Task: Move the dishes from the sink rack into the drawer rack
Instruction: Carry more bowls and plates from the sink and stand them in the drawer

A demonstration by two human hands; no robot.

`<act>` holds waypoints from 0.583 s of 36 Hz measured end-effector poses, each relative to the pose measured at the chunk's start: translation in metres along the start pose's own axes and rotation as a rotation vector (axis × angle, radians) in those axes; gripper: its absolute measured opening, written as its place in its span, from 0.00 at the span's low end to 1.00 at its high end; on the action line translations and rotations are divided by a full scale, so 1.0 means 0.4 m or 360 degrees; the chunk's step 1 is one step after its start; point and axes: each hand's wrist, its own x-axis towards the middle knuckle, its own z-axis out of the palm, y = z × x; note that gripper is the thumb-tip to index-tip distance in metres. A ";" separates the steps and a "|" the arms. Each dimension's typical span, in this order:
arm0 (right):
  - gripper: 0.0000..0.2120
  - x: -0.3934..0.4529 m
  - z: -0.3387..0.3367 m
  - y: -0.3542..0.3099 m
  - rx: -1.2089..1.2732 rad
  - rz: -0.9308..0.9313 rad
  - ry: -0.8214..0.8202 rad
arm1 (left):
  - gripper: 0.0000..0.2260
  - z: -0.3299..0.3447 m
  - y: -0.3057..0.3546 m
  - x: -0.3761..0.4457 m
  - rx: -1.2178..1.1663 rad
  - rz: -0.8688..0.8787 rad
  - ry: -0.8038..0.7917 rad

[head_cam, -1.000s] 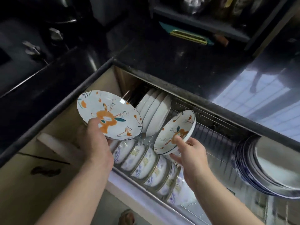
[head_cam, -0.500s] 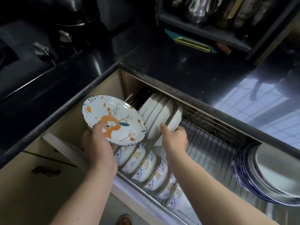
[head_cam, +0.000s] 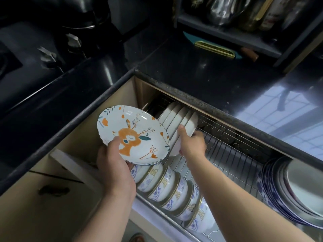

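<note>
My left hand (head_cam: pixel 115 165) grips a white plate with an orange deer print (head_cam: pixel 132 135) by its near rim, thumb on its face, above the drawer's left end. My right hand (head_cam: pixel 191 143) holds a smaller plate (head_cam: pixel 189 126) standing on edge as the rightmost of a row of white plates (head_cam: pixel 174 117) in the wire drawer rack (head_cam: pixel 232 154); thumb on its left side, fingers behind it. The small plate's printed face is hidden.
A row of blue-patterned bowls (head_cam: pixel 167 187) stands on edge along the rack's front. Blue-rimmed plates and a metal dish (head_cam: pixel 293 191) fill the drawer's right end. Bare wire slots lie between. A black countertop (head_cam: pixel 201 70) runs behind the drawer, a shelf unit (head_cam: pixel 232 32) on it.
My right hand carried the small plate left and back and stood it in the rack beside the white plates. My left hand kept the deer plate nearly still.
</note>
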 end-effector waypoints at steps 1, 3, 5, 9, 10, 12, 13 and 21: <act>0.45 -0.003 -0.002 -0.010 0.0012 0.0007 -0.0026 | 0.10 0.001 0.002 -0.001 0.0004 -0.0004 -0.0004; 0.44 -0.021 -0.014 -0.030 0.0015 0.0046 -0.0097 | 0.10 0.002 0.005 -0.005 -0.0004 -0.0022 -0.0006; 0.35 -0.031 -0.030 -0.042 0.0027 0.0116 -0.0216 | 0.11 0.005 0.010 -0.011 -0.0028 -0.0048 -0.0001; 0.34 -0.010 -0.090 -0.034 0.0088 0.0211 -0.0577 | 0.12 0.014 0.022 -0.022 -0.0063 -0.0131 -0.0063; 0.37 -0.005 -0.107 -0.027 0.0068 0.0202 -0.0618 | 0.12 0.016 0.023 -0.025 -0.0054 -0.0162 -0.0099; 0.39 -0.011 -0.139 -0.014 0.0078 0.0155 -0.0536 | 0.13 0.017 0.026 -0.029 -0.0051 -0.0217 -0.0167; 0.35 -0.020 -0.157 -0.007 0.0133 0.0151 -0.0461 | 0.13 0.017 0.025 -0.031 -0.0045 -0.0243 -0.0192; 0.33 -0.179 -0.250 0.017 0.0965 0.0550 -0.0938 | 0.12 0.017 0.017 -0.025 0.0400 -0.0532 -0.0475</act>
